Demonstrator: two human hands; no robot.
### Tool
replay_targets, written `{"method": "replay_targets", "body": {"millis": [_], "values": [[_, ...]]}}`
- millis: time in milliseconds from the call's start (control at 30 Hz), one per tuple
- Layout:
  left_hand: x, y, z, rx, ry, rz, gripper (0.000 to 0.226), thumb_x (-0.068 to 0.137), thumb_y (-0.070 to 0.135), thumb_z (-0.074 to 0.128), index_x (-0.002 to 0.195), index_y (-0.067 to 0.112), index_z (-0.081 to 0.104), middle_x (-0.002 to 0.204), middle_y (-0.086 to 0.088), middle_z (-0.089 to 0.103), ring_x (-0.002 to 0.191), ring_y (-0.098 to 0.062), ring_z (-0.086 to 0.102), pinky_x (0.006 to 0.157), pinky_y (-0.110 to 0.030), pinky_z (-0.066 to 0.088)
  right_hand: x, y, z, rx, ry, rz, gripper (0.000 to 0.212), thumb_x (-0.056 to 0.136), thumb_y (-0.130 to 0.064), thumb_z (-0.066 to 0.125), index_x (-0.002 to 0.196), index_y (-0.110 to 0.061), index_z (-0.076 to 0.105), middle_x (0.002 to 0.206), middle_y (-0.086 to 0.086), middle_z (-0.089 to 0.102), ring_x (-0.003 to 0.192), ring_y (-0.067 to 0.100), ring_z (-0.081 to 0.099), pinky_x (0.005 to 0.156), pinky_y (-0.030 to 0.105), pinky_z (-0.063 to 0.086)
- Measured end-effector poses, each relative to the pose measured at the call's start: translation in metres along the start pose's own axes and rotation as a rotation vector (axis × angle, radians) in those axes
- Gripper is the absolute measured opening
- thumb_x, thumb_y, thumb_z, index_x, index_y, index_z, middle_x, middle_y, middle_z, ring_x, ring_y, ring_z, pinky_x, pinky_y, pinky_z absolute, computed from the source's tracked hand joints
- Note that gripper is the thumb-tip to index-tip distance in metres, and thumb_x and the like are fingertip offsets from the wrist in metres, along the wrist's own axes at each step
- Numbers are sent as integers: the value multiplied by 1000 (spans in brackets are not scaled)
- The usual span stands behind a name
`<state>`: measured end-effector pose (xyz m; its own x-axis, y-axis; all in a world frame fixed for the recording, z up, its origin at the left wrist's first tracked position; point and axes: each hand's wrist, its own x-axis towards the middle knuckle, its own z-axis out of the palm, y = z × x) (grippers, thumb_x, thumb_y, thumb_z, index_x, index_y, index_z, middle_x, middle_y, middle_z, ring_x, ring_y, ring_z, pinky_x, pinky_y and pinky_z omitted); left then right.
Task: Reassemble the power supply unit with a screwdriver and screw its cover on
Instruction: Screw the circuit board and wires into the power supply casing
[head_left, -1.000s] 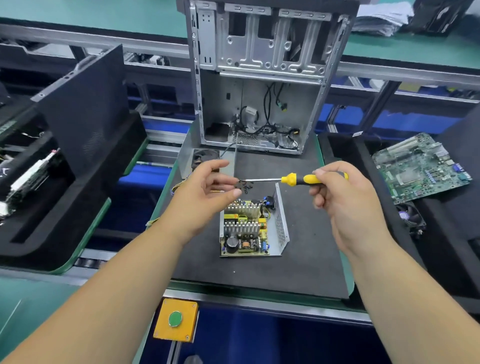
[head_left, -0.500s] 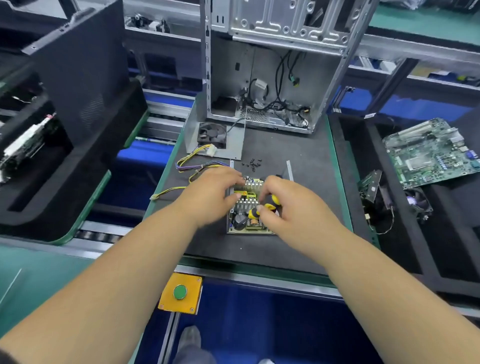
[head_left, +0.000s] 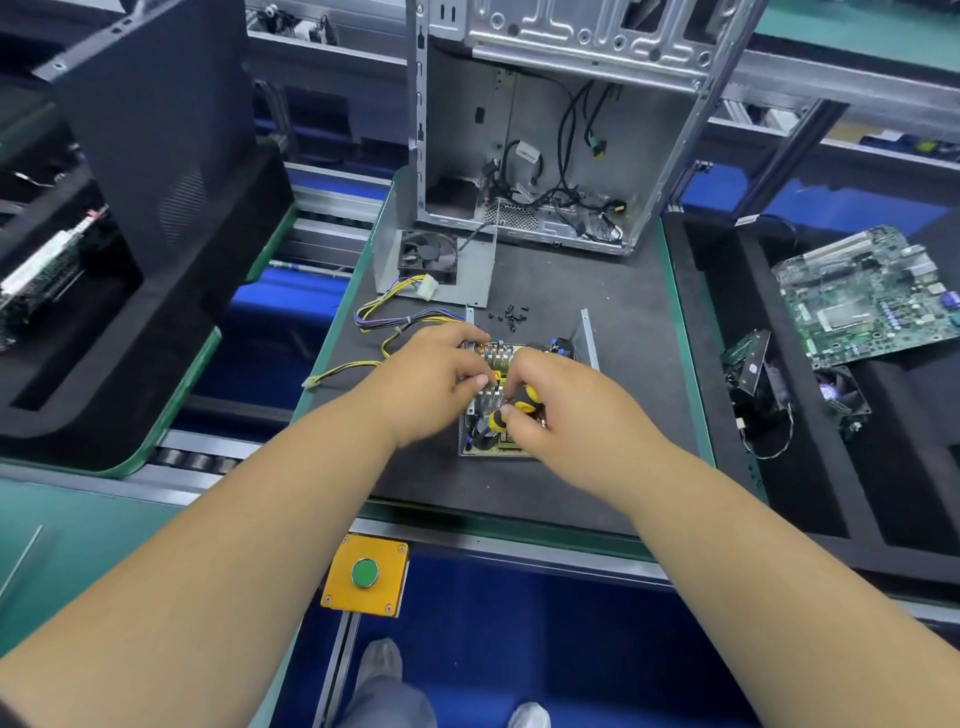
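Screwdriver (head_left: 511, 408) is being gripped upright by right hand (head_left: 550, 410) for screw-driving; power supply unit (head_left: 524, 395) is being steadied by curled left hand (head_left: 441, 379) fingers.

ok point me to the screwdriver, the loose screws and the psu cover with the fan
screwdriver (head_left: 523, 401), head view, on its yellow and black handle in the right hand
loose screws (head_left: 511, 317), head view, on the middle of the small black pile
psu cover (head_left: 470, 270), head view, on its bare metal plate right of the fan
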<state>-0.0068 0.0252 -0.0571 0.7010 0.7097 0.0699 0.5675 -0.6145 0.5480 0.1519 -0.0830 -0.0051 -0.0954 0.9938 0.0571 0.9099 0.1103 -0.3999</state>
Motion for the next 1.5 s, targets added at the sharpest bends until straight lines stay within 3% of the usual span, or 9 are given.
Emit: {"method": "replay_targets", "body": {"millis": [167,467,600,733,933,1133,1300,1400,1500], "values": [[0,-1,0,-4,-9,11,20,96,21,56,103,17,75,142,1,46,133,-23,36,109,-38,32,3,-2,-1,-30,-20,-18,10,90,-30,56,93,-23,50,73,-12,41,69,14,43,56,32,30],[1,-2,0,-11,-12,10,20,96,20,56,103,15,74,142,1,46,133,-23,36,108,-39,34,8,-6,-6,-35,-86,-56,14,94,-29,58,102,-19,53,91,-5,54,77,17,46,63,31,30],[2,-2,1,-29,-14,9,21,96,20,57,107,15,75,142,0,47,133,-23,37,108,-39,34,20,-8,-11,-178,-107,-10,24,93,-40,60,110,-23,57,77,-7,43,76,19,43,60,30,28],[2,-2,2,-43,-5,3,19,95,18,59,102,13,76,140,-1,48,132,-26,38,109,-40,33,23,-15,-5,-484,-17,64,35,99,-52,39,107,-25,59,65,-6,33,71,22,42,47,27,18],[1,-1,0,-60,-6,48,15,91,9,59,94,12,74,131,-1,52,124,-27,43,103,-42,38,23,-18,-12,-162,-136,-105,18,95,-24,50,111,-17,47,109,4,57,82,23,47,61,33,27],[1,-2,2,-55,-43,8,24,94,14,54,108,15,73,140,0,45,130,-26,36,105,-41,36,25,-20,-6,-479,5,-18,34,100,-49,38,118,-24,53,80,-5,46,74,23,47,49,29,20],[0,-4,3,-47,-11,37,13,92,13,59,94,9,71,130,1,49,123,-28,42,101,-43,39,21,-16,-14,-183,-117,-249,18,95,-16,54,110,-6,52,107,10,47,83,25,44,66,30,23],[1,-5,4,-87,-17,20,19,90,10,57,103,10,71,131,3,48,126,-26,40,104,-43,37,22,-18,-13,-271,-69,-213,25,97,-35,56,112,-15,56,110,4,59,83,26,52,62,30,26],[2,-6,4,-58,-52,18,26,92,14,55,111,13,72,139,-1,45,130,-28,38,105,-43,36,22,-20,-10,-439,-12,-66,38,99,-54,37,118,-28,56,101,-2,66,90,27,63,58,29,26]]}}
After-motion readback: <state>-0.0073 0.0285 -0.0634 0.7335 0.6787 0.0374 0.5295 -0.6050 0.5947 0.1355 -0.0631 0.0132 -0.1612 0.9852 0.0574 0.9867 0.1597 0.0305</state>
